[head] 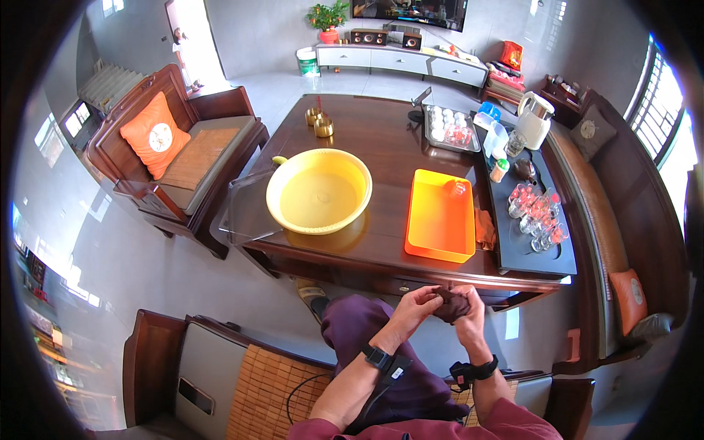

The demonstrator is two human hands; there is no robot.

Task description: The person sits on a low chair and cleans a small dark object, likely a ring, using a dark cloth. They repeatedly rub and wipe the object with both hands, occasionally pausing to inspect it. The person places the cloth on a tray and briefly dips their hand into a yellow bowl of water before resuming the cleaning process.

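Observation:
Both hands are together over the lap, just in front of the wooden table's near edge. My right hand [471, 316] is closed around a bunched dark brown cloth [452, 306]. My left hand [416, 309] pinches the same cloth from the other side with thumb and fingers. Beyond them on the table lies an orange plastic tray [440, 220] with a clear glass [457, 190] near its far right corner. To its left stands a yellow plastic basin [320, 192]. An orange cloth [485, 229] lies between the orange tray and a black tea tray [511, 242].
Small glasses [536, 214], a brown teapot [525, 170] and a white electric kettle [533, 121] stand on the tea tray. A metal tray [452, 144] of cups lies farther back. A clear plastic cover [250, 206] overhangs the left edge. A person [186, 58] stands by the doorway.

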